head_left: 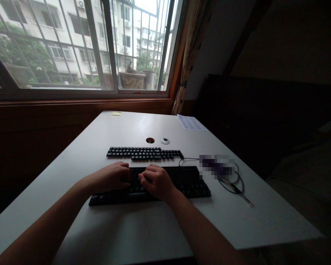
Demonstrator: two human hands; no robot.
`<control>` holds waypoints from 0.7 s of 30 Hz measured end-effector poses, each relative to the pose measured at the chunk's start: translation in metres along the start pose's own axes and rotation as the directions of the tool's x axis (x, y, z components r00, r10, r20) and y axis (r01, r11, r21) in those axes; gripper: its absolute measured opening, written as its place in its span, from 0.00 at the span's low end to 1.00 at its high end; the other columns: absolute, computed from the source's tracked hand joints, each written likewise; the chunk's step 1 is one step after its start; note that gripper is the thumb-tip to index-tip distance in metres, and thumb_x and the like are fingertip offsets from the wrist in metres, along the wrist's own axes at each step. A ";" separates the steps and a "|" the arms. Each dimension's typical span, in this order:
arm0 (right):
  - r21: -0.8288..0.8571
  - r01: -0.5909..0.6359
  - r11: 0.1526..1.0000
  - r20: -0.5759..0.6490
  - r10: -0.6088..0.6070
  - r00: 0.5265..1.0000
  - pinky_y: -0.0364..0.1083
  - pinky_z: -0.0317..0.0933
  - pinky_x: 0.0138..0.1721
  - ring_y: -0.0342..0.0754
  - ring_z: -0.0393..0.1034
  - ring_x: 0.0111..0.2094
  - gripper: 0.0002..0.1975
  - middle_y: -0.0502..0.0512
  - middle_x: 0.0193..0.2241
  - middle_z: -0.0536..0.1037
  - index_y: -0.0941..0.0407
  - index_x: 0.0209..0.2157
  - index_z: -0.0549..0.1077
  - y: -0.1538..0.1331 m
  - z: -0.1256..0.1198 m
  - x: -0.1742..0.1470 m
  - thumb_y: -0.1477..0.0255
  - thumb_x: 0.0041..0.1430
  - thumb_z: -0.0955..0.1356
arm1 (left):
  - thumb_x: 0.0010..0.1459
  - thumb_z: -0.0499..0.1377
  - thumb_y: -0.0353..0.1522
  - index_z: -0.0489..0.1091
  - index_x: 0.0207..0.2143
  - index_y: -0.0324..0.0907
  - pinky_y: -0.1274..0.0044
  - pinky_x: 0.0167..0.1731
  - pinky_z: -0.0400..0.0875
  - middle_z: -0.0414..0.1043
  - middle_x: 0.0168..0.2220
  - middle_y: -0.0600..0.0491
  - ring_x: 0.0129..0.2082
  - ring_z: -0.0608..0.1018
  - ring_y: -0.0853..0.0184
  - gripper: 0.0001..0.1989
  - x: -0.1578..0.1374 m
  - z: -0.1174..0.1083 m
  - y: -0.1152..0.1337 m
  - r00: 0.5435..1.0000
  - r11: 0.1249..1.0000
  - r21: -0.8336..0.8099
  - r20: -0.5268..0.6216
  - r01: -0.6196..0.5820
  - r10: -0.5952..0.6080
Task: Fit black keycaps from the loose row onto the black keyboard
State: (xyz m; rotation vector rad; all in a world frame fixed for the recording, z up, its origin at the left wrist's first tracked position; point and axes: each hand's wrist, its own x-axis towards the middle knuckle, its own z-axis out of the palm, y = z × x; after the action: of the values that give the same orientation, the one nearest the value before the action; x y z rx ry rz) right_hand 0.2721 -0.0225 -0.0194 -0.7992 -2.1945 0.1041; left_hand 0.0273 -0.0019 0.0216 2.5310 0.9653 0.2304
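A black computer keyboard (187, 180) lies on the white table, partly covered by both my hands. My left hand (116, 176) is over its left half, fingers curled and closed. Just right of it, my right hand (157, 181) is closed in a pinch above the keyboard's middle. Whatever either hand holds is hidden or too small to make out. Behind the keyboard, black keycaps (143, 152) are laid out in rows with a stepped outline. Keys show along the keyboard's near left and right parts; its upper part looks dark and flat.
On the white table (79, 154), a black cable (241, 176) loops at the right beside a blurred-out purple item (216, 166) and a thin tool (246, 199). Farther back are a round hole (150, 140), its white cover (165, 141), printed paper (191, 123) and yellow notes (116, 113).
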 end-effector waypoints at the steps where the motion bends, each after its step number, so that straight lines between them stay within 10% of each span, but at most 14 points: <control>1: 0.002 0.001 1.000 0.005 -0.001 1.000 0.47 0.61 0.36 0.47 0.68 0.30 0.18 0.52 0.25 0.75 0.55 0.25 0.74 0.000 0.000 0.000 0.70 0.71 0.66 | 0.56 0.64 0.27 0.75 0.34 0.43 0.76 0.37 0.68 0.71 0.37 0.53 0.36 0.74 0.66 0.03 -0.001 0.000 0.001 1.000 1.000 -0.003 -0.005 -0.002 0.002; 21: 0.127 0.015 0.992 0.156 -0.035 0.987 0.45 0.66 0.38 0.47 0.73 0.35 0.08 0.53 0.33 0.79 0.53 0.44 0.83 0.002 0.002 -0.004 0.74 0.64 0.72 | 0.58 0.63 0.31 0.79 0.38 0.44 0.75 0.37 0.68 0.73 0.41 0.51 0.36 0.76 0.64 0.06 -0.003 0.000 0.007 0.993 0.993 0.049 0.043 0.109 -0.111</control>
State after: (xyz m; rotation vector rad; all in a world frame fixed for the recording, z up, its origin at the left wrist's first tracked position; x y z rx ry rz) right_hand 0.2737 -0.0230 -0.0245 -0.7133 -2.3204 0.2995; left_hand 0.0287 -0.0083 0.0249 2.5039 1.0997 0.1175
